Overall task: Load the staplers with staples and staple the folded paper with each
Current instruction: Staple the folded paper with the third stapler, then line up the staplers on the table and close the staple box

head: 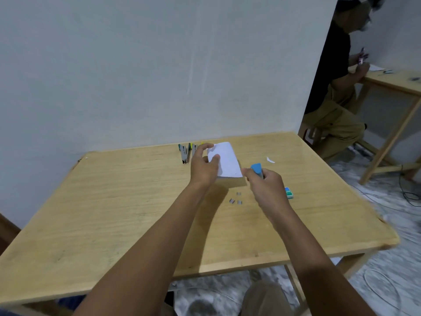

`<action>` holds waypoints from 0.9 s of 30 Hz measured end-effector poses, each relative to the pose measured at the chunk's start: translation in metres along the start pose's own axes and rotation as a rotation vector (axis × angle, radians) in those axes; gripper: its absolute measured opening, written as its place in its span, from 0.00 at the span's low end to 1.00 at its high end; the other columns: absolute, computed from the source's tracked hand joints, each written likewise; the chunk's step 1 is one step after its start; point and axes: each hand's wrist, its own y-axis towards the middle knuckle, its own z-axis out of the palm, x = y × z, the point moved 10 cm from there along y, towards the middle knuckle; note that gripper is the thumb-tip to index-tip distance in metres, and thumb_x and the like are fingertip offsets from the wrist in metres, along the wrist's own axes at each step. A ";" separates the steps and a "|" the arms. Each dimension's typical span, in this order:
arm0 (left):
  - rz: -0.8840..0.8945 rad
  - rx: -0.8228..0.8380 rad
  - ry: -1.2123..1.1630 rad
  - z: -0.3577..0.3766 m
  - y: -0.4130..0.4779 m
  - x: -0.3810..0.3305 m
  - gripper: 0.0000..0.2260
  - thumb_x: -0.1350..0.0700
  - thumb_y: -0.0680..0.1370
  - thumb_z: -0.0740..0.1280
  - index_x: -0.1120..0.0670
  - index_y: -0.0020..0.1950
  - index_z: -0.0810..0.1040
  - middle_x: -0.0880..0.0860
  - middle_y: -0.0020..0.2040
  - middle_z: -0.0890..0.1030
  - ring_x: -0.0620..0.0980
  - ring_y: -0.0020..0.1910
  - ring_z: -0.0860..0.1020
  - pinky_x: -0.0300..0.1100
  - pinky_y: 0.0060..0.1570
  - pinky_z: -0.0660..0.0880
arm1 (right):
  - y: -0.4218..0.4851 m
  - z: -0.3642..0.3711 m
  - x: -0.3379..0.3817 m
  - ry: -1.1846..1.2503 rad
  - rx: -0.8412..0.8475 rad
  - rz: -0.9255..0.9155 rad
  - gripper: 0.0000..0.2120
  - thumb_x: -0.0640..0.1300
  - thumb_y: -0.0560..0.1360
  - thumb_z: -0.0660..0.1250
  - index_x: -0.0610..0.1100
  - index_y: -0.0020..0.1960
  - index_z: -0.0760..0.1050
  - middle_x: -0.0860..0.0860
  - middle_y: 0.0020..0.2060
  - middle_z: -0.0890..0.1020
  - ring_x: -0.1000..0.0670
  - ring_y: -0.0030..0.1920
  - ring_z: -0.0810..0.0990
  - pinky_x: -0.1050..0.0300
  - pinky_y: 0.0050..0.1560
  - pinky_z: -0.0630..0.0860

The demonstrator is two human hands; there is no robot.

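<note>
I record both forearms bare, stretched forward and converging. Left grip (pixel 204 167): wrist straight, thumb and fingertips pinching the folded paper (pixel 226 161) at its left edge. Right grip (pixel 265 187): just beside and slightly nearer the camera, fingers curled round the blue stapler (pixel 257 168), back of the hand facing up.

- A white scrap (pixel 270 159) is laid on the wooden table (pixel 114 201).
- Another person (pixel 330 65) is seated at a second table (pixel 396 84).
- Cables (pixel 402 181) are spread over the floor (pixel 387 281).
</note>
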 end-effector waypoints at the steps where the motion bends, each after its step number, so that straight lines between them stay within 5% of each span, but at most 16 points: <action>1: 0.005 0.012 0.036 0.012 0.009 0.002 0.14 0.61 0.80 0.64 0.48 0.64 0.73 0.52 0.49 0.77 0.50 0.42 0.74 0.45 0.42 0.73 | 0.005 -0.007 -0.001 0.003 -0.010 0.012 0.18 0.52 0.74 0.69 0.38 0.39 0.70 0.51 0.30 0.67 0.51 0.30 0.64 0.58 0.33 0.64; 5: 0.004 0.083 0.252 0.064 0.042 0.018 0.23 0.60 0.81 0.62 0.48 0.75 0.63 0.58 0.63 0.76 0.58 0.58 0.76 0.46 0.52 0.73 | 0.027 -0.030 0.002 -0.034 -0.026 0.019 0.19 0.51 0.74 0.65 0.33 0.47 0.72 0.49 0.31 0.65 0.48 0.33 0.64 0.52 0.37 0.64; 9: 0.019 0.058 0.618 0.092 0.062 0.025 0.27 0.54 0.80 0.64 0.47 0.77 0.57 0.58 0.67 0.72 0.59 0.64 0.72 0.51 0.59 0.71 | 0.050 -0.047 0.004 -0.076 -0.023 0.026 0.09 0.50 0.73 0.63 0.45 0.41 0.71 0.49 0.31 0.65 0.48 0.33 0.64 0.50 0.39 0.64; 12: 0.157 0.046 0.865 0.101 0.067 0.014 0.24 0.54 0.79 0.65 0.48 0.73 0.63 0.58 0.69 0.63 0.59 0.66 0.66 0.50 0.60 0.66 | 0.058 -0.056 0.004 -0.080 -0.028 0.026 0.10 0.48 0.74 0.62 0.41 0.42 0.71 0.47 0.32 0.67 0.48 0.33 0.66 0.52 0.38 0.64; 15: 0.364 0.074 1.039 0.115 0.069 0.002 0.14 0.54 0.80 0.63 0.50 0.65 0.75 0.55 0.64 0.68 0.57 0.63 0.68 0.47 0.56 0.64 | 0.065 -0.059 0.001 -0.062 -0.030 0.037 0.14 0.46 0.76 0.62 0.34 0.51 0.73 0.47 0.30 0.70 0.50 0.30 0.68 0.54 0.36 0.67; 19: 0.394 0.155 1.096 0.122 0.066 0.004 0.14 0.49 0.80 0.59 0.50 0.60 0.81 0.53 0.59 0.76 0.56 0.61 0.71 0.49 0.58 0.64 | 0.068 -0.054 -0.001 -0.112 -0.015 0.007 0.13 0.46 0.77 0.64 0.36 0.52 0.76 0.47 0.31 0.74 0.49 0.31 0.71 0.53 0.36 0.70; 27: 0.290 0.315 1.049 0.121 0.053 0.024 0.20 0.44 0.80 0.58 0.49 0.70 0.73 0.53 0.73 0.66 0.55 0.71 0.63 0.52 0.68 0.58 | 0.062 -0.052 -0.006 -0.169 -0.047 -0.022 0.14 0.49 0.77 0.68 0.36 0.50 0.78 0.45 0.35 0.79 0.52 0.29 0.79 0.44 0.46 0.82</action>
